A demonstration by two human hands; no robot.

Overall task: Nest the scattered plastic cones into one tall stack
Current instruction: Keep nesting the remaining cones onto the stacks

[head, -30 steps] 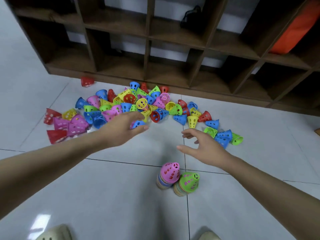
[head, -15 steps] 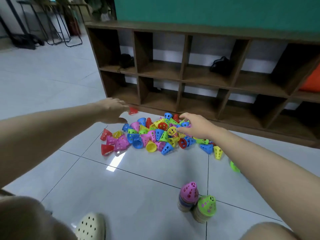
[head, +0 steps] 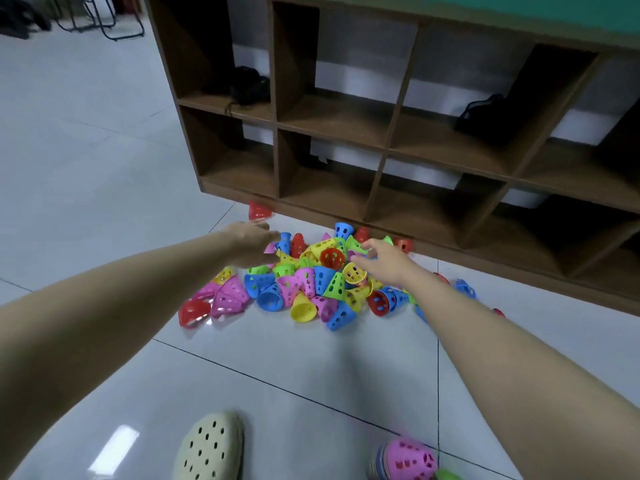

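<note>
Both my hands reach out with fingers spread and holding nothing, my left hand point(head: 251, 242) and right hand point(head: 382, 259) over the far side of the heap of perforated plastic cones point(head: 311, 278) on the floor. The pink-topped stack point(head: 407, 460) stands behind my right arm. The cones look light, stiff and slippery; I'd pinch each near its wide rim.

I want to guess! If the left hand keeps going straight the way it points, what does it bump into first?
Probably the blue cone right at the left hand's fingertips, on the near edge of the pile; depth is hard to judge.
</note>
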